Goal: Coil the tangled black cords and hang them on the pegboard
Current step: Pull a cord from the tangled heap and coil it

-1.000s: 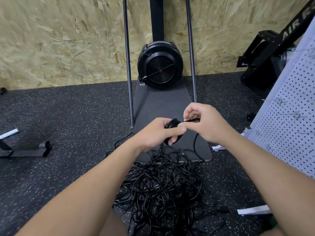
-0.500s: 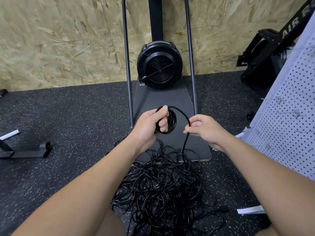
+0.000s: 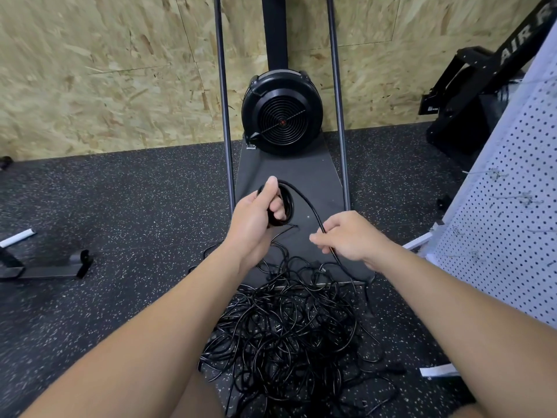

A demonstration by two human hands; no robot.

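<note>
Head view, looking down past two bare forearms to a gym floor. Left hand (image 3: 256,215) raised at centre, thumb up, fingers curled round a small coil (image 3: 284,203) of black cord. From the coil's top, one cord (image 3: 310,206) arcing right and down into the right hand (image 3: 346,236), pinched there between thumb and curled fingers, then dropping on toward the floor. Below and between both hands, a loose tangle (image 3: 286,324) of black cords heaped on the floor, partly over the near edge of a dark grey base plate (image 3: 286,173).

Floor (image 3: 120,206) of black rubber flecked with pale specks, filling the lower two thirds. Wall (image 3: 105,70) behind of tan chipboard panels, seams visible, meeting the floor along a straight line. Against the wall at centre, a black round fan housing (image 3: 281,113) standing at the far end of the base plate, a black post rising above it, two thin grey rails (image 3: 223,116) rising either side and leaning slightly inward. At right, a white pegboard (image 3: 512,221) standing tilted, dotted with rows of holes and a few wire hooks, well apart from the tangle. Behind the pegboard, a black machine frame (image 3: 470,86) with white lettering, partly cut off. At far left, a low black metal foot (image 3: 45,267) on the floor, a white strip (image 3: 16,238) just beyond it. Near lower right, a white scrap (image 3: 438,371) lying flat beside the tangle.
</note>
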